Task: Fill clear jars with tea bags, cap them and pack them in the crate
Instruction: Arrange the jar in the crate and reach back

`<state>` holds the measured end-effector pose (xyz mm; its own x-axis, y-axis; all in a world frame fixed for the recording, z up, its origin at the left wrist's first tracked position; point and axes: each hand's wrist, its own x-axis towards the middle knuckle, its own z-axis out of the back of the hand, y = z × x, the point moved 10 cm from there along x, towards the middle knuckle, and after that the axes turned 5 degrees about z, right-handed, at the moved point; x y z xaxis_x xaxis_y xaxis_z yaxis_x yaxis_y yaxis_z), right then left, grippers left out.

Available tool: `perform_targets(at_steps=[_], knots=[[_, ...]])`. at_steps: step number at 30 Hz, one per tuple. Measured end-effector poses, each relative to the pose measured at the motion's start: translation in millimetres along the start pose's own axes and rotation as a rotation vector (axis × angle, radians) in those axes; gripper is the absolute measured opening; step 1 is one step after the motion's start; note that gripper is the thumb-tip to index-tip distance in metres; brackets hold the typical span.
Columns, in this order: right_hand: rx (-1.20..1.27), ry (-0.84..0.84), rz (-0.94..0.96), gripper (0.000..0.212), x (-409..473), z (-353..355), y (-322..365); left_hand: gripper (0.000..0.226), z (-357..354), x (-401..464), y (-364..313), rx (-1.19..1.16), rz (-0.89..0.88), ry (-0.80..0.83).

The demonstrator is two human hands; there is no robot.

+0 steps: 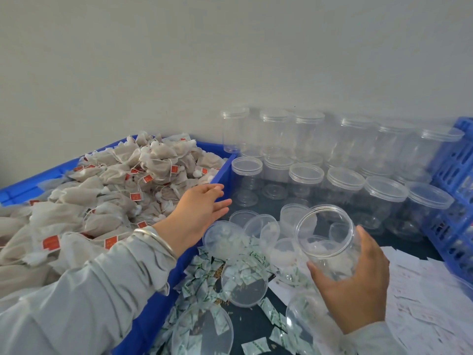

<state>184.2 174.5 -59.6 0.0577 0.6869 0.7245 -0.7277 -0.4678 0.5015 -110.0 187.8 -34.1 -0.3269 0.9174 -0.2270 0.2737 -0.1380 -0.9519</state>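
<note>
The right hand (358,275) is gripping an uncapped clear jar (326,239), fingers and thumb curled round its lower body, and is holding it tilted with the open mouth facing up and toward the left. The left hand (202,211) is reaching over the corner of the blue bin (222,172), fingers straight and relaxed, holding nothing; the hands are well apart. A silver bangle (156,239) is sitting on the left wrist, above a pale grey sleeve (84,298).

The bin is lying to the left, heaped with tea bags (115,190) that are carrying red tags on strings. Just below and between the hands, loose clear lids (244,285) are lying on the dark worktop (250,326), some overlapping one another, among scattered small green-and-white sachets (204,267). Another open jar (294,216) is standing just behind the held one.

Farther back, rows of capped empty jars (343,180) are standing against the pale wall (230,47), the rear row standing higher than the front row. At the right edge a blue lattice crate (453,190) is standing beside the jars. Sheets of white paper (422,290) with faint print are lying on the worktop at the lower right, beside the right forearm.
</note>
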Motion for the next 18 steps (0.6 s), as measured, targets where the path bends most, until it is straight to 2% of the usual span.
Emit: perform_targets(at_steps=[4,8,10,12,14,16,18], knots=[[0.071,0.037,0.005,0.112,-3,-6,8,0.015,16,5,-27,0.117,-0.158,-0.065],[0.195,0.127,0.026,0.112,-12,-18,29,0.023,78,17,-72,0.286,-0.332,-0.308],[0.21,0.178,0.03,0.107,-14,-21,40,0.024,112,23,-81,0.407,-0.353,-0.425],[0.249,0.209,0.024,0.104,-12,-20,50,0.023,135,29,-82,0.648,-0.318,-0.497],[0.328,0.263,0.002,0.1,-8,-21,59,0.024,139,40,-75,1.005,-0.238,-0.439],[0.407,0.308,0.005,0.095,-4,-21,70,0.028,128,46,-56,1.352,-0.155,-0.287],[0.466,0.333,0.014,0.094,-3,-20,81,0.031,122,47,-34,1.544,-0.077,-0.181]])
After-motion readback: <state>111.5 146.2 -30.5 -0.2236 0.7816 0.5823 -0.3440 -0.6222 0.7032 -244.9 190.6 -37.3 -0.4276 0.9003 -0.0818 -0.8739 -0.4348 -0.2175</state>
